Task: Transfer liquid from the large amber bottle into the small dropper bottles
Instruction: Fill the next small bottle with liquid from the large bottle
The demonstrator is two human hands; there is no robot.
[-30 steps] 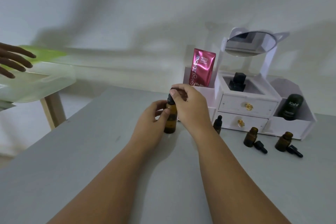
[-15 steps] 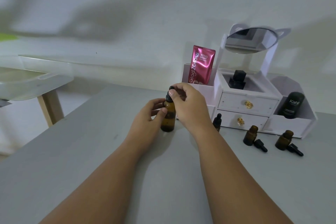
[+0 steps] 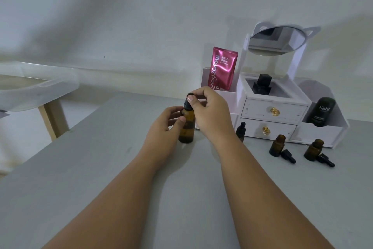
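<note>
The large amber bottle point(image 3: 186, 127) stands upright on the grey table point(image 3: 101, 168). My left hand point(image 3: 163, 125) grips its body from the left. My right hand point(image 3: 210, 111) pinches the black cap point(image 3: 188, 101) on its neck from above. Two small amber dropper bottles point(image 3: 277, 145) point(image 3: 313, 149) stand uncapped at the right, each with a black dropper cap point(image 3: 288, 156) point(image 3: 326, 160) lying beside it. A third small bottle point(image 3: 241, 130), with its dropper cap on, stands just behind my right wrist.
A white vanity organiser point(image 3: 272, 111) with drawers and a tilted mirror stands at the back right, holding a pink sachet point(image 3: 222, 69), a black bottle point(image 3: 261, 85) and a dark tube point(image 3: 321, 111). A clear plastic bin point(image 3: 36, 91) rests on a wooden stand at the left.
Another person's hand and a green object at the far left have gone from view. My hands stay on the large bottle, and the right hand's fingers have shifted slightly on the cap.
</note>
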